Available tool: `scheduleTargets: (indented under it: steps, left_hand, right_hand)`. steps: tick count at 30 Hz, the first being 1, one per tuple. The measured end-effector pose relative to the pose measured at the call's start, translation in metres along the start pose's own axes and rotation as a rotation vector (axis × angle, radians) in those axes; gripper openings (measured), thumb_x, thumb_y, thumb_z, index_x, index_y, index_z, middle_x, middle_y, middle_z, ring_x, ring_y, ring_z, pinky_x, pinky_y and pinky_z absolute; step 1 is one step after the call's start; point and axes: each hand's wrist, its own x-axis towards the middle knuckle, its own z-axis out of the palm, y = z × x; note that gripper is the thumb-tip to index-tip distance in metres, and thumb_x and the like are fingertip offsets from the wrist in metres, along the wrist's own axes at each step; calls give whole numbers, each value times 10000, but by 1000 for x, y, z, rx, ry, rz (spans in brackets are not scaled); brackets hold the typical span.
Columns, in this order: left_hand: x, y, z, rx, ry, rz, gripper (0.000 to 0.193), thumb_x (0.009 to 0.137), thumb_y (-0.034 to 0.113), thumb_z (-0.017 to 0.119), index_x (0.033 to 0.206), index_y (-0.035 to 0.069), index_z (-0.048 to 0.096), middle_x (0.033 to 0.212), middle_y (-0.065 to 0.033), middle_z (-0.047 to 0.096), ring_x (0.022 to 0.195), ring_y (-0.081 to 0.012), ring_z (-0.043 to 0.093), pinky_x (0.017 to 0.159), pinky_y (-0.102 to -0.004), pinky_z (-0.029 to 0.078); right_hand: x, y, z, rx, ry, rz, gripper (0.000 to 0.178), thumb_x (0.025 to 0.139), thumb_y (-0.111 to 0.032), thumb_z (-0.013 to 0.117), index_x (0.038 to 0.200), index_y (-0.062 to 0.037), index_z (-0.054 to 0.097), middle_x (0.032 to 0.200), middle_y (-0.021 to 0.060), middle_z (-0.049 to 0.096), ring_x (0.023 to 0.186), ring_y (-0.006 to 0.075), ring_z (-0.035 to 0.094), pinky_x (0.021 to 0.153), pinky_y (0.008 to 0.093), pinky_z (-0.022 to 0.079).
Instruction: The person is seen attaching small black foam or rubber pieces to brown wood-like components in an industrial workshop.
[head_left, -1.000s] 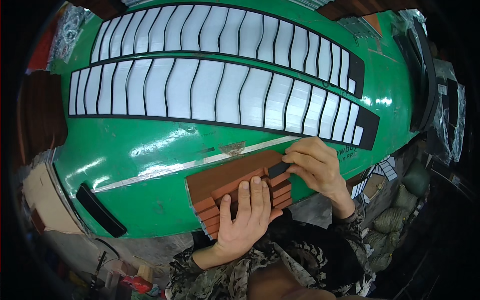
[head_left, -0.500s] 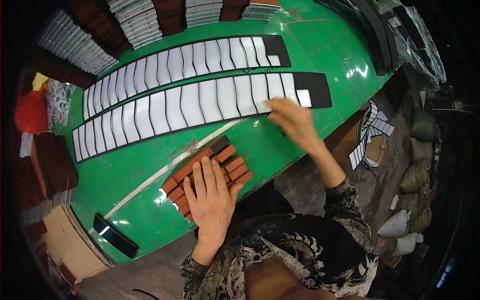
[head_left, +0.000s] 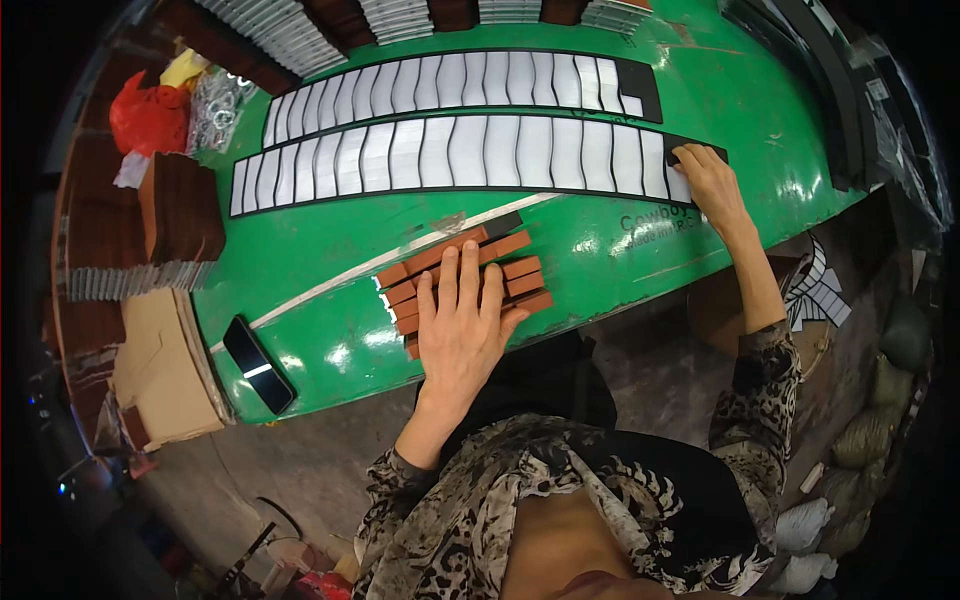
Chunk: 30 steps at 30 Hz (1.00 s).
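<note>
My left hand (head_left: 463, 325) lies flat with its fingers spread over a bundle of reddish-brown strips (head_left: 520, 283) on the green table. White ends show at the bundle's left side, and a dark piece sits at its upper right. Farther off lie two long black panels covered in white, wavy-edged segments: a near panel (head_left: 400, 158) and a far panel (head_left: 440, 85). At the near panel's right end, my right hand (head_left: 712, 185) has its fingers bent and pressed together on the black end piece. What is between those fingertips is too small to make out.
A phone (head_left: 258, 365) lies at the table's left front. Stacks of brown and silver pieces (head_left: 270, 35) line the back, with more stacks (head_left: 180, 215) at left beside a red bag (head_left: 150, 115). Black lengths (head_left: 810, 100) stand at right. Cardboard (head_left: 165, 365) borders the left edge.
My right hand has moved right, from the near panel's front edge to its black right end. My left hand stays on the brown bundle. The whole view has turned and shifted.
</note>
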Motion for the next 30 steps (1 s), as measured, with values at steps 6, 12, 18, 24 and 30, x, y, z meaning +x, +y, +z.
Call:
scheduleTargets:
  steps: [6,12,18,24,30]
  left_hand:
    - [-1,0,-3,-18,-1,-13,549,710,382,698,1113,33,567,1306,-169,475,1223,-334,432,971,-519,348]
    - [0,2,-2,-19,51,30,547,719,372,689,1122,24,566,1214,-142,523,1139,-313,471,938,-484,365]
    - [-5,2,-3,-3,53,11,525,721,366,691,1103,30,565,1208,-140,527,1141,-300,474,937,-493,366]
    - [-3,3,-4,-41,64,4,528,700,352,716,1096,31,577,1220,-148,526,1159,-302,473,943,-493,365]
    - [-5,2,0,-75,45,-24,552,688,374,725,1105,54,553,1245,-142,506,1179,-299,457,946,-492,361]
  right_hand:
    - [-7,-5,14,-93,14,21,217,762,-23,559,977,-8,585,928,109,611,857,249,610,681,351,517]
    - [-9,-3,13,-140,72,55,229,765,-6,538,987,-28,593,947,117,624,840,255,619,680,361,519]
    - [9,-6,6,21,-97,452,167,893,-102,483,1014,-75,595,952,147,642,842,297,627,698,380,507]
    - [11,-37,-22,1199,-44,955,286,991,-260,423,1071,-19,555,901,49,585,788,111,571,693,256,518]
    - [12,-111,-43,1619,-278,670,254,978,-174,450,1118,14,547,972,37,536,865,108,529,778,284,523]
